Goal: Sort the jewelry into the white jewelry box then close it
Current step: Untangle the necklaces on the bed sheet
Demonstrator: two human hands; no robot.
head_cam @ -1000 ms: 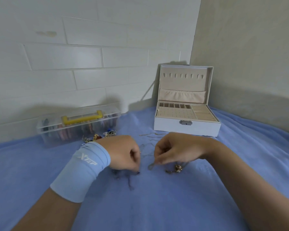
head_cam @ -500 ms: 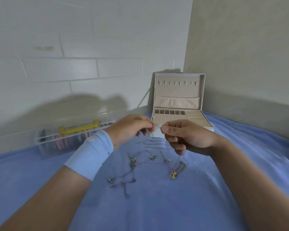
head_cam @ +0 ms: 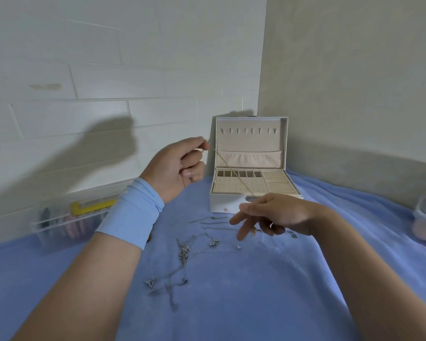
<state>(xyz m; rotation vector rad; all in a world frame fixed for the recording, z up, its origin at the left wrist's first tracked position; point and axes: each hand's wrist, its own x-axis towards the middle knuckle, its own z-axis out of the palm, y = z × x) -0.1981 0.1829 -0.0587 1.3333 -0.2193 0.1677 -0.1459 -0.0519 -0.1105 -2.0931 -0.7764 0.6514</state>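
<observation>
I log: left hand [head_cam: 175, 168] pinches gold chain [head_cam: 228, 167] | right hand's [head_cam: 283, 215] grip unclear | white jewelry box [head_cam: 228, 205] open.

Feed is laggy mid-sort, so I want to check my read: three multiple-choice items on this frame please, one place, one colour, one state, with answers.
1. The gold chain runs: A) into a drawer B) from the raised left hand down toward the right hand C) round a wrist
2. Colour of the handle on the clear storage case: A) yellow B) red C) green
3. Lid of the white jewelry box: A) shut B) removed C) open, upright
Answers: B, the left hand pinches its top end; A, a yellow bar shows; C, lid lining faces us.
</observation>
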